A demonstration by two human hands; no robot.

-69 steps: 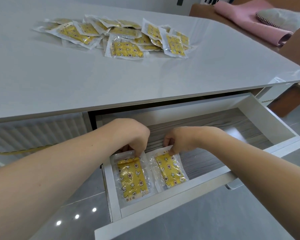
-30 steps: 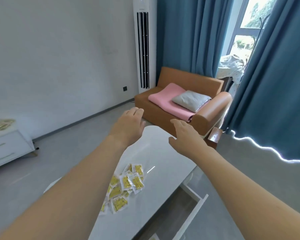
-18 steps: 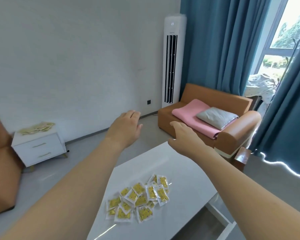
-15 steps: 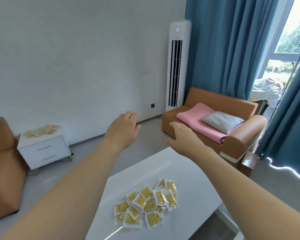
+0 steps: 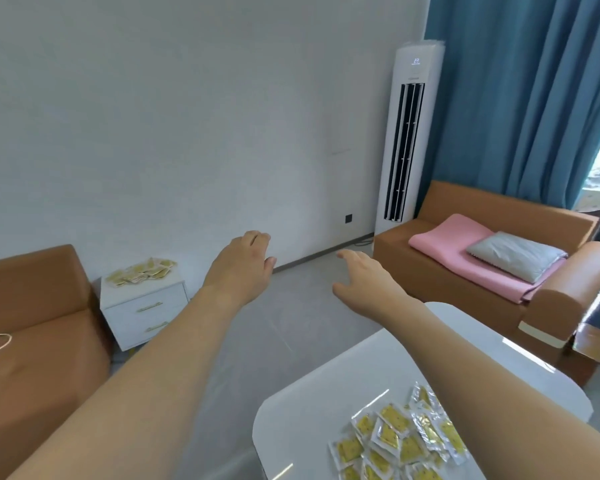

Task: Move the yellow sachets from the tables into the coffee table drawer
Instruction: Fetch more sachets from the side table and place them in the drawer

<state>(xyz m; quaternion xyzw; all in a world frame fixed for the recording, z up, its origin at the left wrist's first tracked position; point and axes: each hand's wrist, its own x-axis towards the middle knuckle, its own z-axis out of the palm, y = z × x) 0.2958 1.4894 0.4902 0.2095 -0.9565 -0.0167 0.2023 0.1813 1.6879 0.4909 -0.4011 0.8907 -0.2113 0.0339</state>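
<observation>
Both my arms reach forward at chest height and neither hand holds anything. My left hand (image 5: pixel 243 268) and my right hand (image 5: pixel 364 282) have relaxed fingers, held over the floor. A heap of several yellow sachets (image 5: pixel 399 445) lies on the white coffee table (image 5: pixel 326 403) at the lower right, partly under my right forearm. A second heap of yellow sachets (image 5: pixel 141 276) lies on the white side table (image 5: pixel 142 306) by the far wall. The coffee table drawer is out of view.
A brown sofa (image 5: pixel 28 341) stands at the left beside the side table. Another brown sofa (image 5: pixel 492 271) with a pink blanket and grey pillow stands at the right. A tall white air conditioner (image 5: pixel 407 140) and blue curtains (image 5: pixel 520 98) stand behind it. Grey floor lies between them.
My hands left the two sachets in the drawer and rose empty. The view has swung up and to the left, bringing the side table and left sofa into sight.
</observation>
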